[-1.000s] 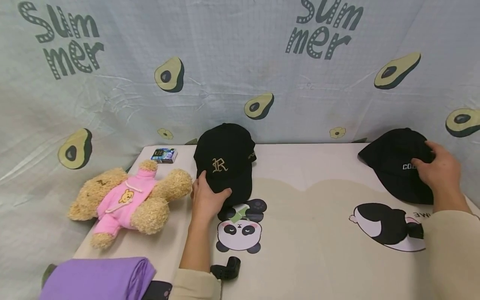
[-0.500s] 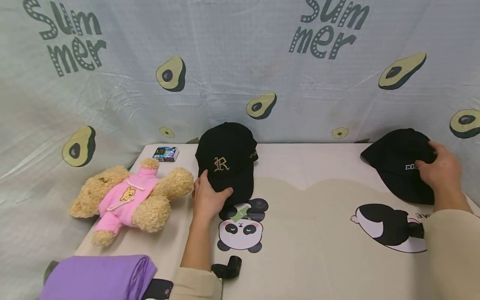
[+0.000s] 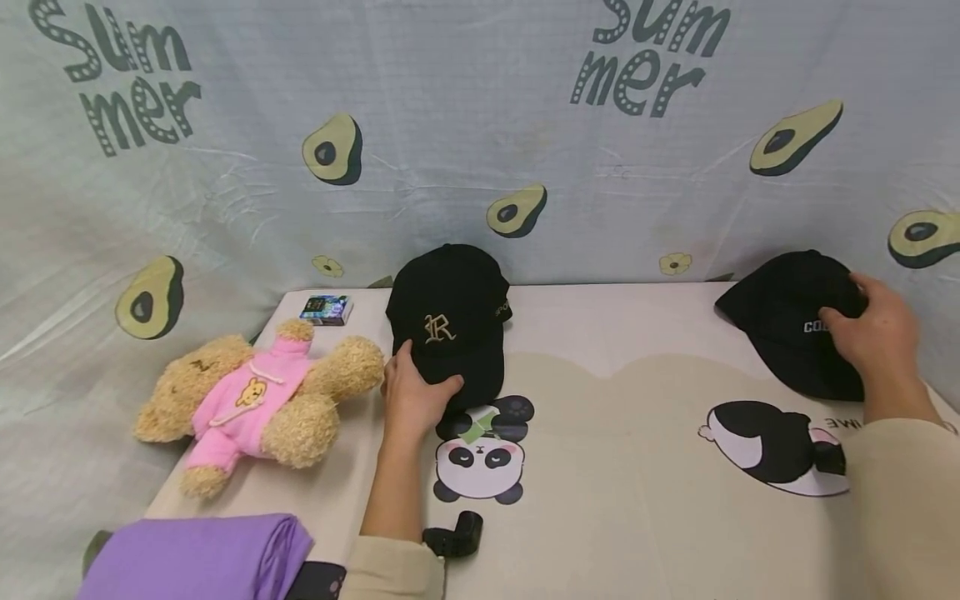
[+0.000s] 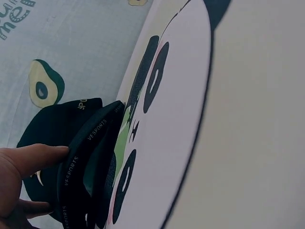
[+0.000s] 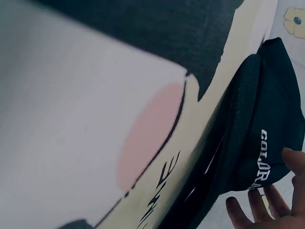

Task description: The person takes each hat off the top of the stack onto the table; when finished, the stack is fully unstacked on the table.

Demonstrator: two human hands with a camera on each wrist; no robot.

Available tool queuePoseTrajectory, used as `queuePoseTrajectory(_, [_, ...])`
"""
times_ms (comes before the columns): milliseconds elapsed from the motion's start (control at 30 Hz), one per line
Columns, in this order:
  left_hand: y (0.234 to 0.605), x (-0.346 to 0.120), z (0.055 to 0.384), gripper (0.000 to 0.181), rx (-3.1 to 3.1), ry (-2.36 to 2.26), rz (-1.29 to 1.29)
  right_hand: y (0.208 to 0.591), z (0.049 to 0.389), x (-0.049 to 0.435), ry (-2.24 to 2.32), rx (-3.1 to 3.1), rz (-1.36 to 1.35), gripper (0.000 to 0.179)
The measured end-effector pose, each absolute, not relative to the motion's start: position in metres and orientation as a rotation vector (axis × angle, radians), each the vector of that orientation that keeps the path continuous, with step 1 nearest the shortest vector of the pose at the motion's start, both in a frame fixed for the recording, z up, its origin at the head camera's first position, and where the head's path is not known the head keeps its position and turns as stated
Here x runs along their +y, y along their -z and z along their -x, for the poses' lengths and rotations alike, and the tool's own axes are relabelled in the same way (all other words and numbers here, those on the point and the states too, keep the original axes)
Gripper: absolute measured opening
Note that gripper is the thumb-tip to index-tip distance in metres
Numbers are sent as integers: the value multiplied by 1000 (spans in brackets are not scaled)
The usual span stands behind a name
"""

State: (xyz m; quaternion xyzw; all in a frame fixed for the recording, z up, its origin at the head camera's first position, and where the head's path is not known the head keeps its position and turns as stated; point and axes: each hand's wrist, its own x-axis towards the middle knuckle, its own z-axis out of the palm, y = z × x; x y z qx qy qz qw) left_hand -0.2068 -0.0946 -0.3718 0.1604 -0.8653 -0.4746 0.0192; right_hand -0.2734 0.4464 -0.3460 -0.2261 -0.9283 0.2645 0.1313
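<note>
In the head view, my left hand (image 3: 418, 400) grips a black baseball cap (image 3: 450, 292) with a gold letter R by its brim. The left wrist view shows my thumb on the cap (image 4: 71, 129), with lettered tape inside it. At the far right, my right hand (image 3: 881, 337) holds a second black baseball cap (image 3: 795, 308) with white lettering by the side of its crown. In the right wrist view, thumb and fingers lie about that cap's crown (image 5: 281, 109); the brim points away from the hand. Both caps stand at the table's back edge.
A teddy bear (image 3: 251, 400) in a pink hoodie lies left of the first cap. Behind it sits a small box (image 3: 326, 310). Folded purple cloth (image 3: 195, 554) lies front left. A black bent object (image 3: 459, 535) is by my left forearm. Printed curtain (image 3: 420, 100) hangs behind the table (image 3: 615, 467).
The head view shifts slightly. Both hands and both caps stay in place.
</note>
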Motion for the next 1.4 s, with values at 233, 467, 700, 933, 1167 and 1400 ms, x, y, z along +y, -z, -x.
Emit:
queuePoseTrajectory(233, [374,-100,206,96,-2693,1457,-499,345,273,439,-752,-2703,615,72])
queuePoseTrajectory(467, [374,-100,204,96,-2699,1455,-484,351,262,446,-742,-2782,610,79])
queuePoseTrajectory(700, [373,-100,204,95,-2702,1456,-476,353,256,457,-743,-2894,634,92])
queuePoseTrajectory(933, [374,-102,204,96,-2700,1464,-465,358,251,460,-689,-2935,568,101])
queuePoseTrajectory(1167, [374,-103,203,96,-2706,1473,-472,361,251,461,-710,-2921,642,101])
queuePoseTrajectory(1400, [374,-102,203,96,-2709,1460,-466,363,249,461,-709,-2895,664,101])
